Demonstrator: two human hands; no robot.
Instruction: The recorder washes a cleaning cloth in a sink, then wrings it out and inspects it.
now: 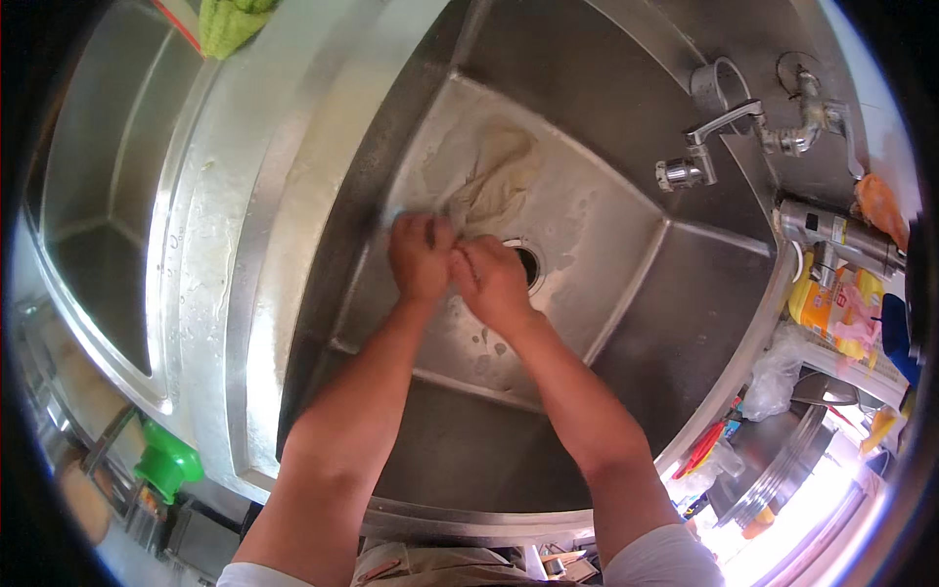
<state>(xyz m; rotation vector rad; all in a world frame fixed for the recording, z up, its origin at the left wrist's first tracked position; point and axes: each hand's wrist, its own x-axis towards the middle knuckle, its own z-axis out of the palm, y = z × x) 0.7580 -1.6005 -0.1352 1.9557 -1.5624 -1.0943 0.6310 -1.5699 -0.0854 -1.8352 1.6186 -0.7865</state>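
Both my hands are low in a deep stainless steel sink (609,213), close together. My left hand (420,253) is closed in a fist and slightly blurred. My right hand (493,282) is bent over beside it, its fingers against the left. From between them a wet beige cloth (502,172) trails away, twisted near the fingers and spread flat on the sink floor farther off. Its near end is hidden in my grip. Just right of my right hand is the round drain hole (528,265), partly covered by that hand.
A chrome swivel tap (722,139) juts over the sink's right wall. Left of a wet metal ledge (202,293) lies a second basin (88,161), with a green cloth (231,26) near its far corner. A plastic bag (774,370) and yellow packaging (821,301) crowd the right side.
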